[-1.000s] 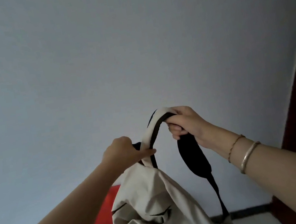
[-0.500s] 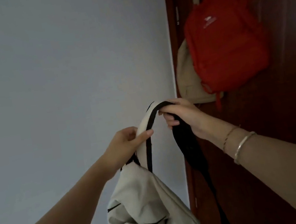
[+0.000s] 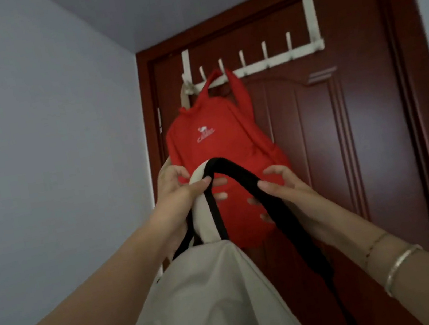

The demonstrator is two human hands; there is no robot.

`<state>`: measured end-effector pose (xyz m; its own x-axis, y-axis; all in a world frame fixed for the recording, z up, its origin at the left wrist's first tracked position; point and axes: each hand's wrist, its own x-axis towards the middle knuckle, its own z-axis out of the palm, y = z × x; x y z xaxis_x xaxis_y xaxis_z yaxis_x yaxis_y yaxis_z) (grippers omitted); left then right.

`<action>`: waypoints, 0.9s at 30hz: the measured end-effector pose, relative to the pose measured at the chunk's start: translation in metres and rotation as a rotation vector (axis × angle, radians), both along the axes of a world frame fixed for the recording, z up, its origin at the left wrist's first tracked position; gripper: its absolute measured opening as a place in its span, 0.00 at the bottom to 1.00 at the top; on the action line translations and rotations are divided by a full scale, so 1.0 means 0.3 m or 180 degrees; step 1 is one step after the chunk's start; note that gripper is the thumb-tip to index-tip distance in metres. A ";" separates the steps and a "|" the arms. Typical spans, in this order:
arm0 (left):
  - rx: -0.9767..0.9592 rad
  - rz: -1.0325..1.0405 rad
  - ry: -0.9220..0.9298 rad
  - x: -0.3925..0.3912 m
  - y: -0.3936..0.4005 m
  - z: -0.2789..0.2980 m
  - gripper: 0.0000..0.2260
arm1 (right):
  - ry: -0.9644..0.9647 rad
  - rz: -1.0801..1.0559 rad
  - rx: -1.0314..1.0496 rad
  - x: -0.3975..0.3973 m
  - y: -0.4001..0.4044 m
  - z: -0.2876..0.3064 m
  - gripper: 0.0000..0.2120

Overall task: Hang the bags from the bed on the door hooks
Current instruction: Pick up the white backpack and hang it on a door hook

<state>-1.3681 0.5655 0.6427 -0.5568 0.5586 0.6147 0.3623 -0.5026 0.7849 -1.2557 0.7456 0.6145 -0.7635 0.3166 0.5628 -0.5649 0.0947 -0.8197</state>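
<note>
You hold a cream bag [image 3: 209,298] up in front of the door [image 3: 372,137], its body hanging below your forearms. Your left hand [image 3: 176,193] pinches the top of the strap [image 3: 239,169] where cream cloth meets black webbing; your right hand [image 3: 282,188] grips the black run lower down, fingers curled around it. Held apart this way, the strap forms an open loop, likely so that it can be dropped over a peg. The white hook rack [image 3: 256,64] hangs over the door's top edge, well above both hands. A red bag [image 3: 222,147] already hangs from pegs near the rack's left end, with a beige bag [image 3: 185,96] mostly hidden behind it; the pegs to the right are free. The red bag bears a small white emblem with script below it, too blurred to read.
</note>
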 end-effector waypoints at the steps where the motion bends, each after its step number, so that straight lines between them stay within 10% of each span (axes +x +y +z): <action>1: 0.0062 -0.0082 0.0097 -0.029 0.060 0.048 0.15 | 0.0034 -0.0020 0.0196 -0.013 0.048 0.043 0.13; 10: 0.0362 -0.0318 0.0810 -0.258 0.525 0.465 0.17 | 0.0766 -0.1964 0.2332 -0.201 0.382 0.426 0.08; 14: 0.0332 -0.0388 0.1147 -0.350 0.694 0.625 0.18 | 0.0634 -0.3225 0.3323 -0.306 0.525 0.587 0.20; 27: 0.0700 0.1639 0.3494 -0.580 1.139 1.167 0.25 | 0.1144 -0.5379 0.3762 -0.494 0.780 1.126 0.24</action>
<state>-1.5422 0.9071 0.9928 0.1895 0.2525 0.9489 0.9714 -0.1890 -0.1437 -1.4039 0.9798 0.9523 -0.0171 -0.1131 0.9934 0.5301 0.8414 0.1049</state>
